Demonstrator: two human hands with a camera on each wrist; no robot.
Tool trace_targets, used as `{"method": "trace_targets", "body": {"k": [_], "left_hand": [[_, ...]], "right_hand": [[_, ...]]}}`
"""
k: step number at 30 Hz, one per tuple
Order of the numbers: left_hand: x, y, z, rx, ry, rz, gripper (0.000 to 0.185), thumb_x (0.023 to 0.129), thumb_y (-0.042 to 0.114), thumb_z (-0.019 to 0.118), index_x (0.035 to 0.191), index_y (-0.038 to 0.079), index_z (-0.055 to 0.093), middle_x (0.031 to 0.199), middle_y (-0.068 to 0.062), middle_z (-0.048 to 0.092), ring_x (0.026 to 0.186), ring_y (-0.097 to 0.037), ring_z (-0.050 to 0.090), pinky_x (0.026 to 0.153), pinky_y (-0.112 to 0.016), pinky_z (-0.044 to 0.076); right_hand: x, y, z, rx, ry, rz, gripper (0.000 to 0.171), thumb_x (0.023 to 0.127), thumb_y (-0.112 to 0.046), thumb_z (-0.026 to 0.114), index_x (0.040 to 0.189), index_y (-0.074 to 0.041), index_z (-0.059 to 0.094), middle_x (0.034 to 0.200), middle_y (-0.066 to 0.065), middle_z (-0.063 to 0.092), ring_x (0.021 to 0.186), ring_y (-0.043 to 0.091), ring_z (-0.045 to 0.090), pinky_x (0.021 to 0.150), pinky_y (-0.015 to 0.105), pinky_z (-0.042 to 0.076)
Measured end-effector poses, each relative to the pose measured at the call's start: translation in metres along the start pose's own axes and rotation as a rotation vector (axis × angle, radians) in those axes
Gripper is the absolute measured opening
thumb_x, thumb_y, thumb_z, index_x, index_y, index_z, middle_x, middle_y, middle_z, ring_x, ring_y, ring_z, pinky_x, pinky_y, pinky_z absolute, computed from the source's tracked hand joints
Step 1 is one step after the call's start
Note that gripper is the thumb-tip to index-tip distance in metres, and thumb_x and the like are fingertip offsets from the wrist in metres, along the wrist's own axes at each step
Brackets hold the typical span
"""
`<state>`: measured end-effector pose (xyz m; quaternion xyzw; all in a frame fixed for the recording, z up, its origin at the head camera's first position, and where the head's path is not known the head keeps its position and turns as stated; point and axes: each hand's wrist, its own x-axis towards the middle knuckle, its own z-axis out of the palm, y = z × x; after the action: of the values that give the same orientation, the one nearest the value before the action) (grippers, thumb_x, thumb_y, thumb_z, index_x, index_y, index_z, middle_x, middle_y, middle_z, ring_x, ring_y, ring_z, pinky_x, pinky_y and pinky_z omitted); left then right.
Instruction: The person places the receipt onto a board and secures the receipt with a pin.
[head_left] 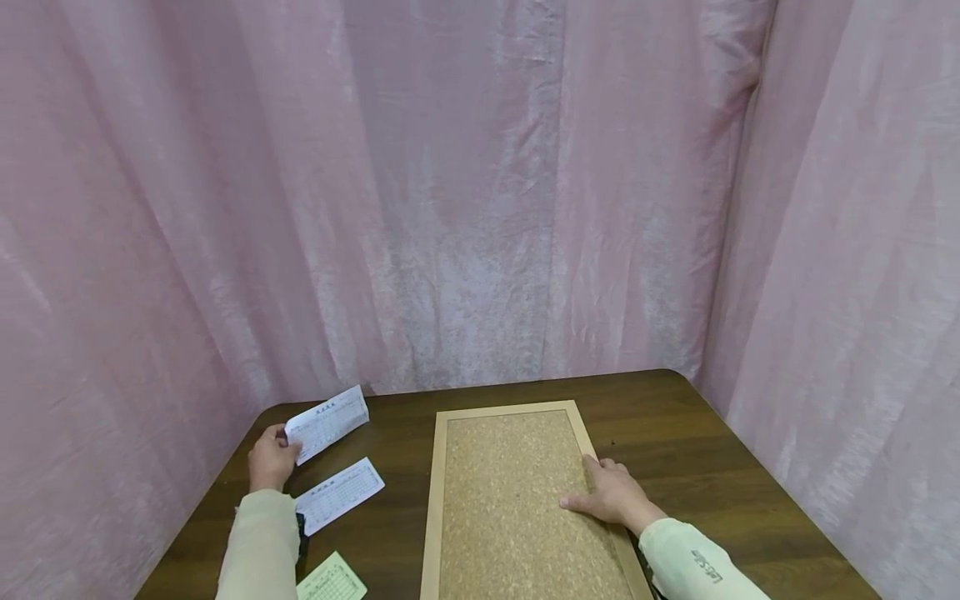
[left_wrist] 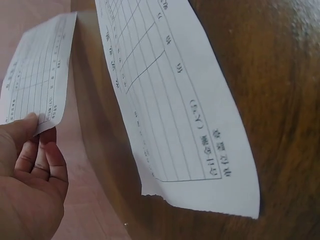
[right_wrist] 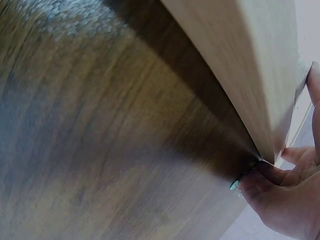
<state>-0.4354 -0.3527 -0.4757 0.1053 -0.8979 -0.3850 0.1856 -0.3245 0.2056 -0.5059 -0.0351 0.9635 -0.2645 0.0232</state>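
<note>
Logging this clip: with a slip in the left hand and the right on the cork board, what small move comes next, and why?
Probably carry the slip over onto the cork board: the left hand already pinches it clear of the table, and the right hand steadies the bare board.

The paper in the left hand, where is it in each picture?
Head: the held slip is at lower left, pinched by the left hand, above the slip lying flat.
Left wrist: the held slip is at upper left, above the fingers.
Right wrist: not in it.
Shared landmark: the dark wooden table.
</note>
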Motion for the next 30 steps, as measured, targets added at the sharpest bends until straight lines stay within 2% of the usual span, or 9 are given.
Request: {"method": "trace_targets", "body": {"k": [10,19,30], "left_hand": [[0.007,0.005,-0.001,-0.006,0.006,0.029,0.039,0.091,0.001,0.064,0.124,-0.007,0.047,0.109,-0.035,0.061,0.096,-0.046,0.06,0.078,-0.052,0.046],[0.008,0.03,-0.004,-0.029,-0.009,0.091,0.036,0.091,-0.002,0.063,0.122,-0.007,0.046,0.112,-0.036,0.06,0.098,-0.047,0.059,0.08,-0.055,0.046],[0.007,0.048,-0.001,-0.04,-0.013,0.128,0.028,0.091,-0.002,0.064,0.114,-0.004,0.047,0.11,-0.032,0.064,0.097,-0.041,0.062,0.077,-0.046,0.047]], "right_hand": [[0.0,0.001,0.001,-0.008,0.014,-0.013,0.098,0.079,-0.056,0.077,0.147,0.005,0.041,0.136,0.036,0.045,0.127,0.054,0.04,0.096,0.064,0.039],[0.002,0.002,0.001,-0.018,0.019,-0.022,0.098,0.079,-0.056,0.078,0.146,0.005,0.042,0.133,0.034,0.047,0.125,0.052,0.043,0.095,0.063,0.041],[0.0,0.001,0.0,-0.013,0.006,-0.028,0.099,0.08,-0.055,0.077,0.146,0.008,0.04,0.135,0.037,0.045,0.127,0.054,0.04,0.098,0.063,0.039]]}}
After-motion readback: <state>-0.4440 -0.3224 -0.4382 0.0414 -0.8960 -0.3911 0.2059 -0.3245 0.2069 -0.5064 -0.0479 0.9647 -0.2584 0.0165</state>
